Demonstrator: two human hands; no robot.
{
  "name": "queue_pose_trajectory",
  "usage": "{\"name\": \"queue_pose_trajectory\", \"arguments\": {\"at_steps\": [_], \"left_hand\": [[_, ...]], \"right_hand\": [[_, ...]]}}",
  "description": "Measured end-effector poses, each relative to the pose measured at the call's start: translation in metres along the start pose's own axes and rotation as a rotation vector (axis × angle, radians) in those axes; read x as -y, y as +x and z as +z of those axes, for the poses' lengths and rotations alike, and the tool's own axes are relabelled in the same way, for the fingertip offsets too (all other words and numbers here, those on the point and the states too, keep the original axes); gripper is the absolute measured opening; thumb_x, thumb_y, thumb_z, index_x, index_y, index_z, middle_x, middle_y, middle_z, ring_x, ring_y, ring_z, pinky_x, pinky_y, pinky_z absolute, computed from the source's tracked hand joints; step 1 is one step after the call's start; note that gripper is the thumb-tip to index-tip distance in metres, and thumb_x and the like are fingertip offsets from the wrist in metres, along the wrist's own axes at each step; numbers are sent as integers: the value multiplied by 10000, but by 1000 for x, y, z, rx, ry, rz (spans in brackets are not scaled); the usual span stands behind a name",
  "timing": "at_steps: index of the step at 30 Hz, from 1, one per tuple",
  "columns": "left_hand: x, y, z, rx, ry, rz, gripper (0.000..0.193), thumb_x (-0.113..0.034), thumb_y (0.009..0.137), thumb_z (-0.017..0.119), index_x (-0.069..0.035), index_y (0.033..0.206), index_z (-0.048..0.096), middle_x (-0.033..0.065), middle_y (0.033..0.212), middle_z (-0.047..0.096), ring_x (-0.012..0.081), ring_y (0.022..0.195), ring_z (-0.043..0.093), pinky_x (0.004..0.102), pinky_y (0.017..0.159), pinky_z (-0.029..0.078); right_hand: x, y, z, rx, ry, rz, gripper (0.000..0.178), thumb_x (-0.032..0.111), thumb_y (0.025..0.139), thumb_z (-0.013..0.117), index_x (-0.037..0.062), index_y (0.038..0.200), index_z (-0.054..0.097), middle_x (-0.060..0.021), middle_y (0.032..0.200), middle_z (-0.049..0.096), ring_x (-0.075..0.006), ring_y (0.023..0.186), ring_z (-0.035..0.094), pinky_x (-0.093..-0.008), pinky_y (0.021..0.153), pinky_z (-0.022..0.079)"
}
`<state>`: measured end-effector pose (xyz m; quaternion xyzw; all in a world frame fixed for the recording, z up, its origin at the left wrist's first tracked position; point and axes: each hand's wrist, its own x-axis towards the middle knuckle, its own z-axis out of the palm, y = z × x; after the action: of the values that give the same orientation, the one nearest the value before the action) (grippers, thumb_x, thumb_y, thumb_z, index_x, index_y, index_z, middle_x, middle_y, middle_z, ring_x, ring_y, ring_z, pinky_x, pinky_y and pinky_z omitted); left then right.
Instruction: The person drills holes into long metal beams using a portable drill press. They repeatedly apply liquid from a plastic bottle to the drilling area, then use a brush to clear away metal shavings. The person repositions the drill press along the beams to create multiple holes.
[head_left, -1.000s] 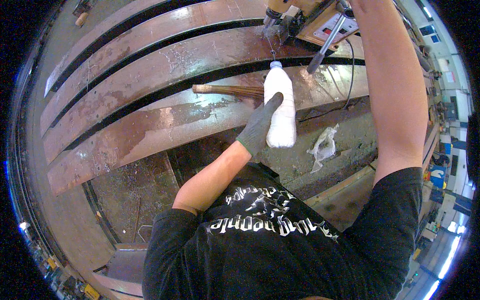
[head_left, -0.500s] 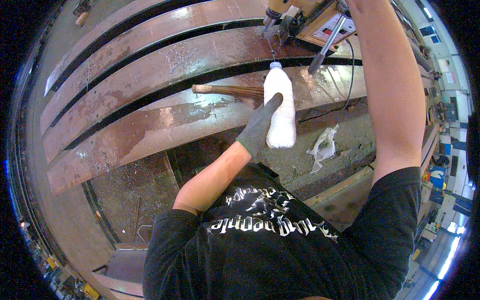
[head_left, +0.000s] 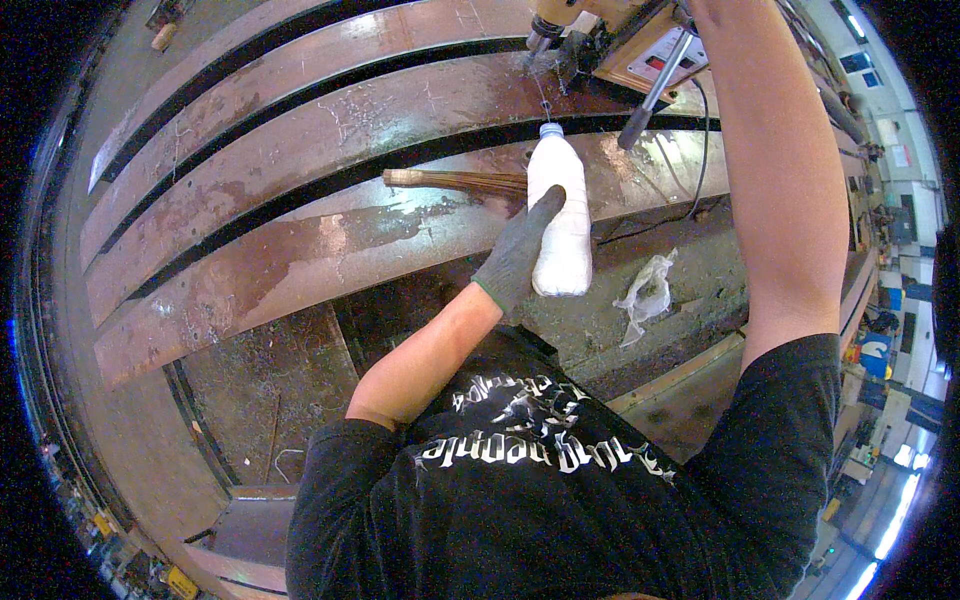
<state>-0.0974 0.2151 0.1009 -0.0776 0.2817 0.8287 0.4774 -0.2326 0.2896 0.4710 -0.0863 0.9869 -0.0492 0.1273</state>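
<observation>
My left hand [head_left: 522, 243], in a dark grey knit glove, is wrapped round a white plastic bottle [head_left: 562, 225] with a pale blue cap. The cap points away from me, and a thin, shiny line runs from it toward the tip of a drilling machine [head_left: 543, 37]. That tip stands over a slotted steel table [head_left: 250, 265], wet and strewn with metal shavings. Stretched up past the top edge, my right arm [head_left: 785, 170] passes beside the machine's black-ended lever [head_left: 658, 92]; the right hand is out of the picture.
A brush-like bundle of thin brown sticks [head_left: 450, 181] lies on the table, partly behind the bottle. Crumpled clear plastic [head_left: 650, 295] rests on a lower ledge to the right. A black cable [head_left: 703, 150] hangs from the machine's control box [head_left: 655, 60].
My right arm has shifted very slightly to the left. My left hand and the bottle hold almost the same place.
</observation>
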Motion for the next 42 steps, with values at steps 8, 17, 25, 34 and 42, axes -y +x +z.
{"name": "queue_pose_trajectory", "arguments": {"at_steps": [8, 17, 25, 34, 42], "left_hand": [[4, 4, -5, -4, 17, -12, 594, -446, 988, 695, 4, 1346, 547, 103, 1059, 704, 208, 855, 715, 351, 748, 608], [3, 4, -4, 13, -9, -34, 577, -455, 988, 690, 4, 1314, 566, 99, 1029, 708, 199, 831, 718, 346, 718, 610], [3, 3, -3, 20, -41, -22, 571, -456, 997, 675, 8, 1313, 573, 102, 1051, 706, 203, 858, 719, 348, 739, 612], [3, 4, -7, 21, -32, -42, 596, -469, 986, 686, 6, 1326, 568, 100, 1064, 700, 205, 869, 712, 354, 763, 610], [1, 3, -3, 60, -42, -50, 566, -461, 1000, 669, -5, 1319, 568, 87, 1015, 701, 195, 819, 708, 344, 714, 607]], "right_hand": [[-9, -3, -2, 47, 105, -118, 637, 530, 936, 654, 0, 1287, 695, -199, 1008, 741, -252, 866, 710, -387, 725, 570], [6, 2, 4, 8, 49, 23, 625, 545, 952, 643, -19, 1217, 698, -178, 974, 734, -248, 841, 697, -380, 717, 556], [10, 2, 5, 2, 17, 64, 627, 544, 959, 625, -14, 1237, 694, -186, 1011, 732, -264, 895, 700, -395, 763, 557], [13, 0, 7, -6, 10, 80, 609, 553, 956, 620, -1, 1188, 717, -155, 964, 733, -232, 843, 686, -370, 720, 549], [0, 3, 1, 66, -14, -43, 649, 587, 954, 591, -11, 1177, 710, -146, 968, 729, -224, 817, 675, -360, 690, 542]]}}
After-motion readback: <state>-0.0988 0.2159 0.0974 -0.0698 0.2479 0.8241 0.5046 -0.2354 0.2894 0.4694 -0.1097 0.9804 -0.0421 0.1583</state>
